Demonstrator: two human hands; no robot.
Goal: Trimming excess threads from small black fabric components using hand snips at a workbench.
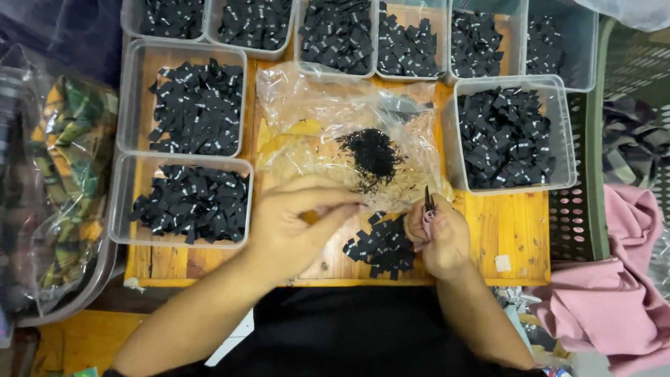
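Note:
My left hand (293,223) hovers over the wooden board (513,230), thumb and forefinger pinched together near the edge of a clear plastic sheet (328,112); whether a label is between them I cannot tell. My right hand (440,234) is closed around a small dark pair of snips (428,199), tips pointing up. Between my hands lies a small pile of black fabric labels (382,248). On the plastic sheet sits a heap of fine black trimmings (373,153).
Several clear plastic tubs of black labels ring the board: two at the left (132,105), (122,209), one at the right (565,132), a row along the back (300,42). A dark perforated crate (579,223) and pink cloth (614,300) lie right; bagged patterned fabric (66,181) lies left.

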